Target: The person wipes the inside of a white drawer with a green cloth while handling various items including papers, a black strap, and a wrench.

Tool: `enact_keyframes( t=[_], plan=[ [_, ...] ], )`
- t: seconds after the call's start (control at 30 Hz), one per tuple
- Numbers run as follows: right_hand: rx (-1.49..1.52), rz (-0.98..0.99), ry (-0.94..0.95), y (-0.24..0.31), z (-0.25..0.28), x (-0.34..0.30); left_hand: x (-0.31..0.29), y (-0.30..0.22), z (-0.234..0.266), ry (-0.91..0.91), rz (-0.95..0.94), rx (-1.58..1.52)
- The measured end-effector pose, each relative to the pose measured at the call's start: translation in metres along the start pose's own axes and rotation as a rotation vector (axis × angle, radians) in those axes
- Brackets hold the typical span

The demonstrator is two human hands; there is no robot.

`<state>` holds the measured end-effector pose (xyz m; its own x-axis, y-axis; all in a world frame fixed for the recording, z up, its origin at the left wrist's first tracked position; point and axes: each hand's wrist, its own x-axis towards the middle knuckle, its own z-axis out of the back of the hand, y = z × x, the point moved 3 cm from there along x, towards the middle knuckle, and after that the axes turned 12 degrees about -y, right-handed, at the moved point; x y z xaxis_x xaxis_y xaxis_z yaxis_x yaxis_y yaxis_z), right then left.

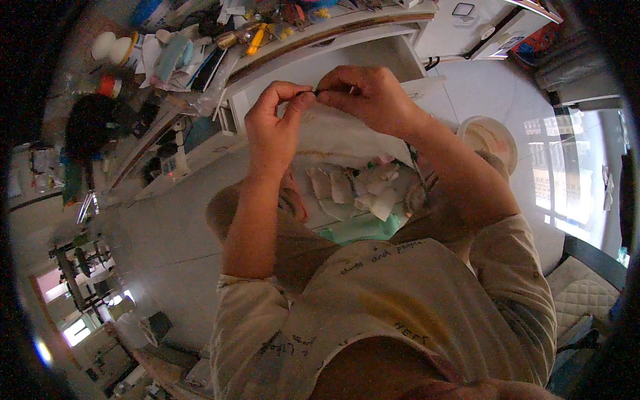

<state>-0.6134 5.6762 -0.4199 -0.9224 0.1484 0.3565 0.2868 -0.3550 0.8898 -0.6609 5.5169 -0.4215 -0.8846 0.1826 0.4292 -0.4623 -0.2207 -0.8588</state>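
from here i see the left hand and the right hand nearly meeting, each grip pinching a small dark piece at the fingertips. i find that piece between both hands, before the open white drawer, with a yellow tool on the cluttered worktop.

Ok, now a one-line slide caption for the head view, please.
Left hand and right hand pinch a small dark item together near an open drawer.
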Motion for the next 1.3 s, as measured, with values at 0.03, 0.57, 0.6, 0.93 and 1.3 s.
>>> enact_keyframes(
  t=[0.03,0.57,0.6,0.93,1.3],
  plan=[
    [-0.048,0.064,-0.017,0.004,0.000,-0.001,0.000,0.000,0.000,-0.007,-0.035,-0.005],
    [-0.414,0.494,-0.091,0.009,0.027,-0.018,0.019,-0.002,0.051,-0.320,-0.056,-0.065],
    [-0.437,0.476,-0.067,0.009,0.028,-0.019,0.020,-0.002,0.053,-0.331,-0.053,-0.081],
    [-0.106,0.023,-0.080,-0.007,0.030,-0.026,0.006,-0.037,0.027,-0.218,-0.843,0.546],
    [-0.033,-0.063,-0.036,-0.001,0.030,-0.029,-0.003,-0.029,0.016,-0.247,-0.981,0.587]
  ],
)
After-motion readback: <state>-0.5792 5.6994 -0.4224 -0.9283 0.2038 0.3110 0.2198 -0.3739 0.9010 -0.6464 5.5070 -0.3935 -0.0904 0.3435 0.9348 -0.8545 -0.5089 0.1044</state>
